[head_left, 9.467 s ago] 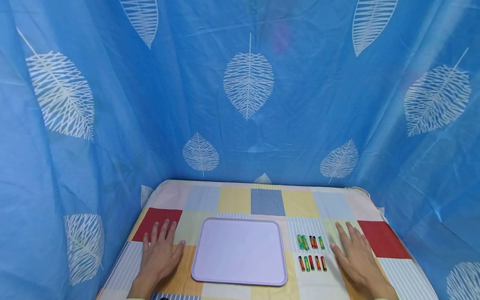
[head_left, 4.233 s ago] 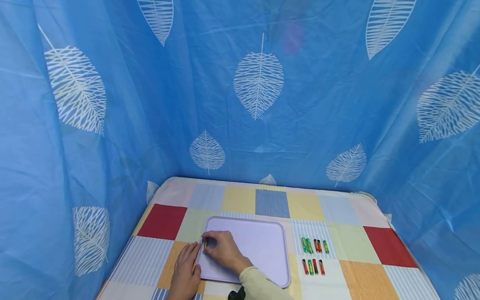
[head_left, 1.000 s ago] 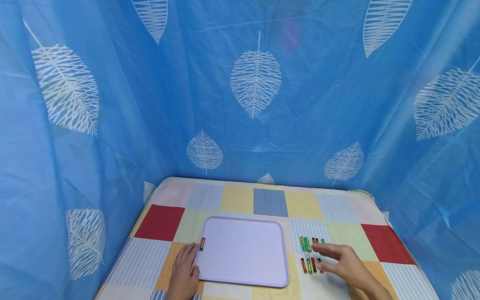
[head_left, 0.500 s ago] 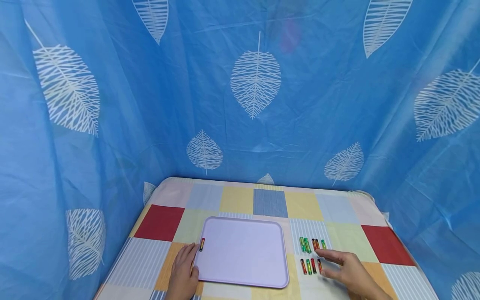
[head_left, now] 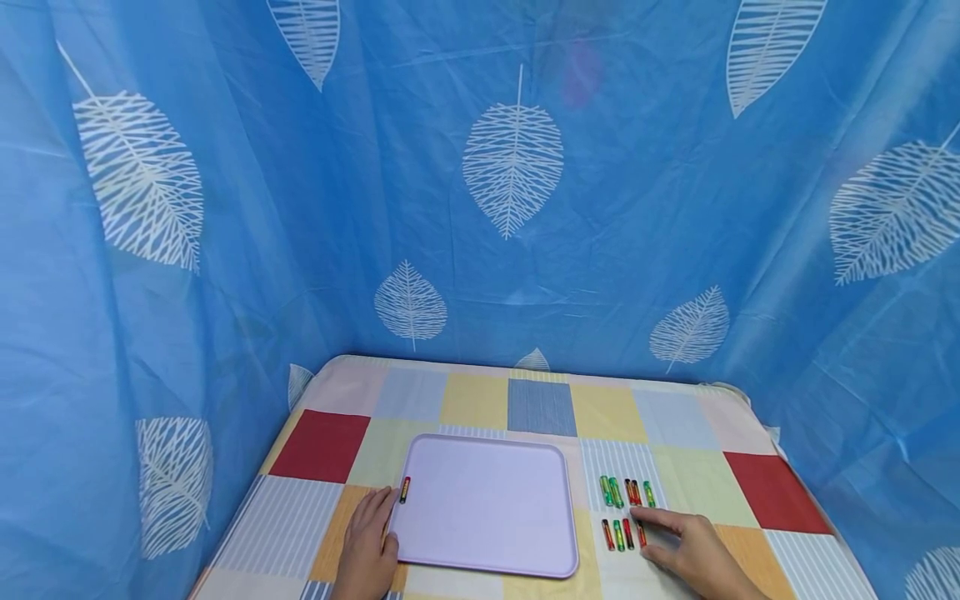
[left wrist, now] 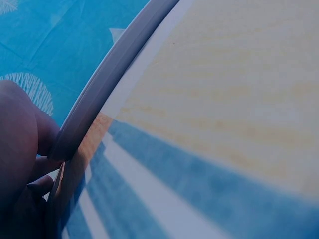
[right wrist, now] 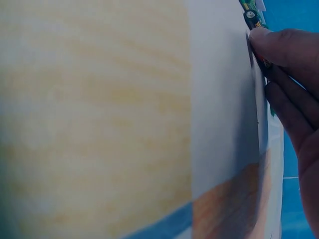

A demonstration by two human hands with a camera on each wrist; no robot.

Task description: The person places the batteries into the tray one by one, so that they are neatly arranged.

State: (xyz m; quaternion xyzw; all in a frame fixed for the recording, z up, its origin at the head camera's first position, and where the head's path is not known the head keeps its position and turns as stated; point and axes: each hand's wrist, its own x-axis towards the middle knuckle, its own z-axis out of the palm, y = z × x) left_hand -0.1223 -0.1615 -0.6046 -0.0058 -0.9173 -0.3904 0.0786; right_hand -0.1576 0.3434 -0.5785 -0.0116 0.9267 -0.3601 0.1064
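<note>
In the head view my left hand (head_left: 367, 546) rests along the left edge of a pale purple tray (head_left: 487, 563), its fingers and thumb touching the rim. A red and black battery (head_left: 405, 490) lies inside the tray against that left side. Beyond the tray's right side my right hand (head_left: 693, 546) pinches a battery (head_left: 641, 533) at the right end of the front row, thumb near, forefinger far. The right wrist view shows the thumb against this dark-ended battery (right wrist: 251, 18), which is still down at the cloth. Its far part is partly covered by the fingers.
A back row of several green and red batteries (head_left: 615, 492) lies just behind the front row. Left of the pinched one are a red battery (head_left: 607, 534), a green one (head_left: 618, 535) and another red one (head_left: 628, 533). A patchwork cloth (head_left: 542, 408) covers the table; blue curtains (head_left: 600, 208) surround it.
One front-row battery went to the tray's left side, carried by my right hand. That hand then returned right and closed on the row's end battery. My left hand moved to the tray's edge.
</note>
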